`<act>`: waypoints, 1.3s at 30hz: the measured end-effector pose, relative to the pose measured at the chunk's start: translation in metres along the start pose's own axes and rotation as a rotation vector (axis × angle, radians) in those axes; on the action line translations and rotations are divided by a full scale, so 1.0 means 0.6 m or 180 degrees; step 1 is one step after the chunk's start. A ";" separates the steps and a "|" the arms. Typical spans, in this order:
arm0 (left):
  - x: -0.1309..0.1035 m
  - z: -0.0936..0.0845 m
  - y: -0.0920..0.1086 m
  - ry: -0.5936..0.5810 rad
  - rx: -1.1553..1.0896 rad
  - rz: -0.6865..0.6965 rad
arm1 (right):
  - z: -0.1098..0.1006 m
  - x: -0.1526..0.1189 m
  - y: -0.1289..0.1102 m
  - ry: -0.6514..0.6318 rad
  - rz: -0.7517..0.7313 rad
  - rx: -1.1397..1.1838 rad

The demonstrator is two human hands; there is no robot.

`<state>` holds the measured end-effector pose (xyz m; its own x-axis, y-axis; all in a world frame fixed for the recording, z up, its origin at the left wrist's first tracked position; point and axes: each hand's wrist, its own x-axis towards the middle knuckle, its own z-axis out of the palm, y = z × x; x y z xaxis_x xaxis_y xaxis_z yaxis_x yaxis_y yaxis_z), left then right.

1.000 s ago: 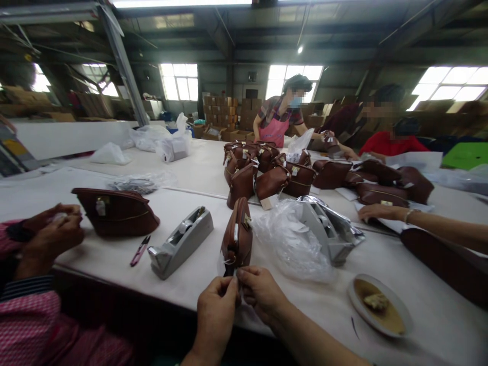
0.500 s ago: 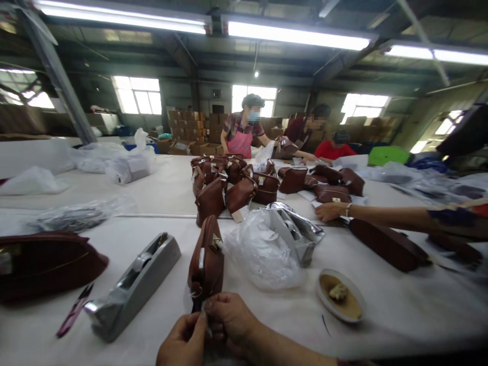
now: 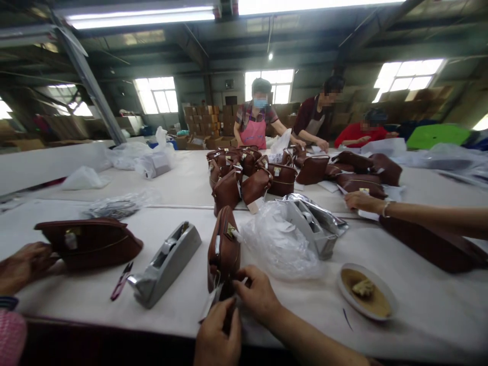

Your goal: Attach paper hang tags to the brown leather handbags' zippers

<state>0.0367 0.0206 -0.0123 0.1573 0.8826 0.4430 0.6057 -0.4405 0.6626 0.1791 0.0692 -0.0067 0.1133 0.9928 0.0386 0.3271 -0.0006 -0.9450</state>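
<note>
A brown leather bag (image 3: 224,246) with a zip and gold-coloured fitting stands on the table in front of me, its near end toward my hands. From that end a white tag (image 3: 210,304) hangs on a thin loop. Just below it is my left hand (image 3: 221,330), thumb and fingers pinched together; what lies between them is hidden. Beside the bag's lower end, my right hand (image 3: 257,294) is closed, its thumb and forefinger at the dark leather there. I cannot make out what this pinch holds.
Left are a tape dispenser (image 3: 168,267), pink-handled thread snips (image 3: 121,281) and another brown bag (image 3: 91,243) touched by another person's hand (image 3: 28,264). Right are crumpled plastic (image 3: 280,244), a second dispenser (image 3: 310,231) and a dish (image 3: 343,287). A co-worker's arm (image 3: 430,213) reaches in.
The view has swung left and my hands have drawn slightly apart. The white tag now shows plainly. Another person's hand has come into view at the left bag.
</note>
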 end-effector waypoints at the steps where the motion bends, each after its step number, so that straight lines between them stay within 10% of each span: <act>1: -0.001 -0.002 -0.002 0.0052 0.0006 -0.0080 | 0.005 0.000 -0.002 0.0032 0.0005 -0.0015; 11: 0.013 -0.028 -0.012 0.0522 0.0177 -0.0962 | 0.020 0.001 -0.018 0.0047 -0.0109 0.0187; 20: 0.013 -0.013 -0.011 0.0603 0.1408 0.0470 | 0.009 0.002 -0.013 0.0070 -0.0367 0.0145; 39: 0.033 -0.014 0.004 0.0617 0.1147 -0.0050 | -0.007 -0.011 -0.021 -0.0147 -0.0630 -0.0007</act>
<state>0.0347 0.0355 0.0033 0.0167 0.8264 0.5629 0.8468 -0.3110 0.4315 0.1780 0.0623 0.0063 0.0034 0.9780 0.2084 0.3406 0.1948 -0.9198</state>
